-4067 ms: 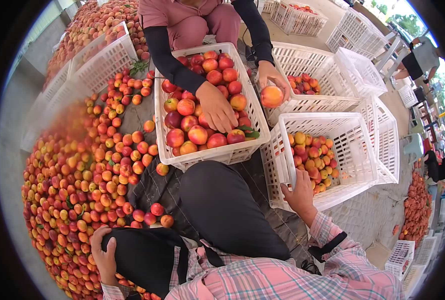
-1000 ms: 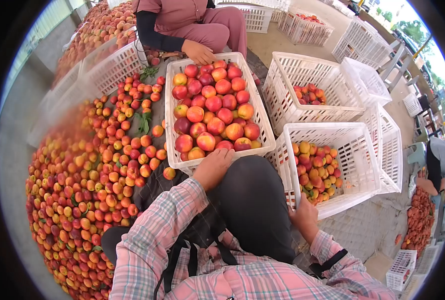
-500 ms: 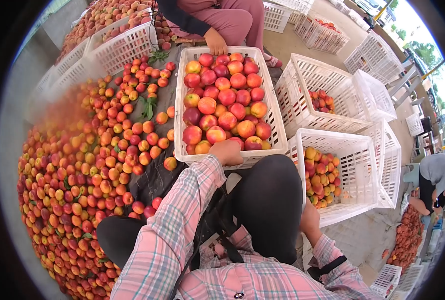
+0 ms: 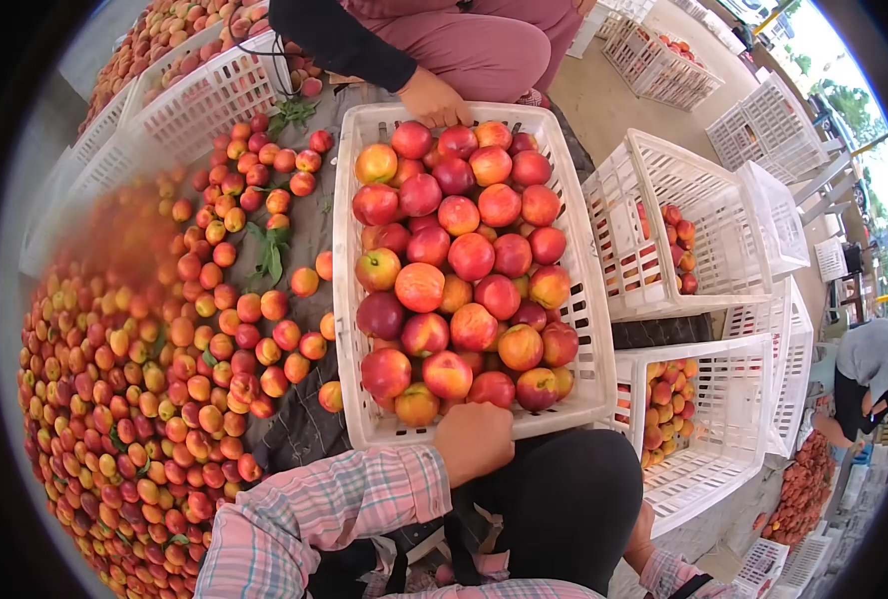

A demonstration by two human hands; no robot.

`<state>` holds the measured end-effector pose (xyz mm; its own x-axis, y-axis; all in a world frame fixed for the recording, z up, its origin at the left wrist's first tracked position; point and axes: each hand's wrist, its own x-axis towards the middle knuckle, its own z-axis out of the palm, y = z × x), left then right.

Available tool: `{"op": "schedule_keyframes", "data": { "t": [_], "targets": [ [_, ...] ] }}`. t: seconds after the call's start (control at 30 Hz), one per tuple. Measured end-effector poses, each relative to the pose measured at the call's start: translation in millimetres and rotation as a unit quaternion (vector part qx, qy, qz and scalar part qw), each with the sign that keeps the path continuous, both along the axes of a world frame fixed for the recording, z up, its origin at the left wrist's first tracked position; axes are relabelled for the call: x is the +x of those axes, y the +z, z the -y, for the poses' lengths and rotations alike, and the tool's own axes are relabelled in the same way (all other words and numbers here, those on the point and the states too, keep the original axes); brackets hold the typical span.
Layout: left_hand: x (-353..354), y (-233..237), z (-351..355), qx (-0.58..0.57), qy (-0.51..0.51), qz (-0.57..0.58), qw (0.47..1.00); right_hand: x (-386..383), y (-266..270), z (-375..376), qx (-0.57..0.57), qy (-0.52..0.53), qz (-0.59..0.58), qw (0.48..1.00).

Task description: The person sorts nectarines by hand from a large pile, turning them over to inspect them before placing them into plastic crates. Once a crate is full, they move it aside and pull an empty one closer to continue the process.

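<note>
A white plastic crate [image 4: 345, 299] full of red and yellow nectarines [image 4: 472, 257] sits right in front of me. My left hand [image 4: 475, 440] is closed over its near rim, knuckles up, beside the front row of fruit. On the far rim rests another person's hand [image 4: 434, 98]. Low on the right, my right hand [image 4: 640, 539] is beside my knee, close to the lower corner of a tilted white crate [image 4: 708, 479]. Its fingers are mostly hidden. Inside that crate lie yellow-red nectarines [image 4: 669, 404].
A large heap of loose nectarines [image 4: 154, 419] spreads across the left. Behind it stand white crates [image 4: 199, 105] of fruit. Another crate [image 4: 698, 280] with a few nectarines stands at right, with more crates [image 4: 768, 120] beyond. A person [image 4: 866, 369] bends at far right.
The full crate appears closer and larger, with my left hand still on its rim. A dark gap now shows between the two right-hand crates. My right hand appears lower in the view.
</note>
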<state>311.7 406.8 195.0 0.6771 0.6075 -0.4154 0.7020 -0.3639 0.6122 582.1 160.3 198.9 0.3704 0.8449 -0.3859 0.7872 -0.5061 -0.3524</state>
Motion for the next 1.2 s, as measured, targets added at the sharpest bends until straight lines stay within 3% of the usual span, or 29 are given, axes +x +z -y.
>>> {"op": "schedule_keyframes", "data": {
  "t": [0.13,0.37,0.9,1.03,1.1,1.17,1.2],
  "targets": [
    [-3,2,-1,-0.027,-0.003,0.006,1.000,-14,10,-7,-0.003,-0.061,-0.017,0.998],
    [4,7,0,-0.075,-0.010,-0.066,0.995,-19,17,-15,-0.017,-0.054,-0.031,0.998],
    [8,-1,7,0.007,-0.032,-0.185,0.982,-17,13,-14,-0.030,-0.043,-0.039,0.998],
    [10,4,3,-0.007,-0.041,-0.200,0.979,-14,17,-22,-0.091,-0.038,-0.062,0.993],
    [12,10,1,-0.008,-0.040,-0.199,0.979,-20,39,-32,-0.091,-0.067,0.021,0.993],
    [11,7,0,-0.031,-0.042,-0.212,0.976,-36,99,-51,-0.053,-0.120,-0.007,0.991],
    [9,5,1,-0.037,-0.040,-0.206,0.977,-48,136,-64,-0.074,-0.082,-0.061,0.992]
  ]
}}
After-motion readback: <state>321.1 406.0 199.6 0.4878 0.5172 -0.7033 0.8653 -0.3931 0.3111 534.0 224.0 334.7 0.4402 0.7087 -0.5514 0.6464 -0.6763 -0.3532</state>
